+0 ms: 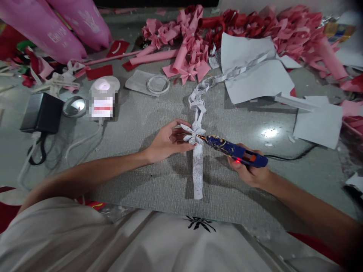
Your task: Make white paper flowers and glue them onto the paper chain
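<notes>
My right hand (251, 172) is closed around a dark blue glue gun (235, 149) with a red light glowing on its side. The nozzle touches or nearly touches the middle of a white paper flower (193, 134). Between the thumb and fingers of my left hand (167, 141), that flower is held at its left side. Below the flower a rolled paper tube (197, 175) points toward me. Above it a white paper chain (198, 102) runs up and to the right. Whether the flower is fixed to the tube I cannot tell.
Pink and red paper pieces (181, 56) pile along the back. White sheets (255, 81) lie at the right. A black box (42, 113), a ring-shaped roll (74, 107), cables and pink bottles (56, 34) stand at the left. The gun's cord (292, 156) trails right.
</notes>
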`<state>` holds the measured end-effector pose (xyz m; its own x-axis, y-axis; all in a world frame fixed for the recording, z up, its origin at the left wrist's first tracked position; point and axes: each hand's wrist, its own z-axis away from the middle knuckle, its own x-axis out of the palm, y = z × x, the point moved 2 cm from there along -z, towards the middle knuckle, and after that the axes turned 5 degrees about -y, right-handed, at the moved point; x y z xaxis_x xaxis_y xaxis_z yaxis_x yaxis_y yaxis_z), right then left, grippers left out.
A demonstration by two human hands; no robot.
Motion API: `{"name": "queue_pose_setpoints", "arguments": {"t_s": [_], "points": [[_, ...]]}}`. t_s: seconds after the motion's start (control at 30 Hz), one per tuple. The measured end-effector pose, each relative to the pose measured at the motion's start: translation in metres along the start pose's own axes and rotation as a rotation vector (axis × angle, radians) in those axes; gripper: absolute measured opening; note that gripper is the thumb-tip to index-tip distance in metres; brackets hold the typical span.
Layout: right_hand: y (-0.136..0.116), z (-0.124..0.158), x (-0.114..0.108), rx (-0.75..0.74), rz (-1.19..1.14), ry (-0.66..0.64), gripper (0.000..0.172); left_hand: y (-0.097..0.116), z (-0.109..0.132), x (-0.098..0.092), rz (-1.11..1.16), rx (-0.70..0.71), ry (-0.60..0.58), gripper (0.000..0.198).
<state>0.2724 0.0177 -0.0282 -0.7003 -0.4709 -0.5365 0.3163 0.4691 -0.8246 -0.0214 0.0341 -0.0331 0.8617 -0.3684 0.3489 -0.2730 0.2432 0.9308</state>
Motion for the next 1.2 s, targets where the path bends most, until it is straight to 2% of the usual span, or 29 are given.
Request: {"name": "queue_pose_setpoints", "arguments": {"t_s": [0.07, 0.27, 0.5, 0.83, 1.07, 1.2], "points": [[-0.0013, -0.0012, 0.0001, 0.012, 0.022, -0.002, 0.01, 0.0003, -0.0001, 0.0003, 0.006, -0.004, 0.002, 0.054], [-0.0027, -0.0055, 0.0016, 0.066, -0.039, -0.037, 0.025, 0.0035, -0.0002, 0.0027, 0.014, -0.014, -0.016, 0.054], [0.0001, -0.0026, 0.0008, 0.072, 0.039, -0.067, 0.037, 0.0023, 0.0, 0.0022, 0.025, -0.007, -0.002, 0.052], [-0.0009, -0.0035, 0.0001, 0.09, 0.029, -0.06, 0.026, 0.0052, -0.0002, 0.0039, 0.008, -0.019, -0.032, 0.054], [-0.0026, -0.0062, -0.0003, 0.008, 0.106, -0.024, 0.016, 0.0037, 0.001, 0.0029, -0.018, -0.028, -0.017, 0.055], [-0.0012, -0.0058, -0.0002, 0.014, 0.05, -0.05, 0.016, 0.0043, 0.001, 0.0031, -0.025, -0.019, 0.003, 0.051]]}}
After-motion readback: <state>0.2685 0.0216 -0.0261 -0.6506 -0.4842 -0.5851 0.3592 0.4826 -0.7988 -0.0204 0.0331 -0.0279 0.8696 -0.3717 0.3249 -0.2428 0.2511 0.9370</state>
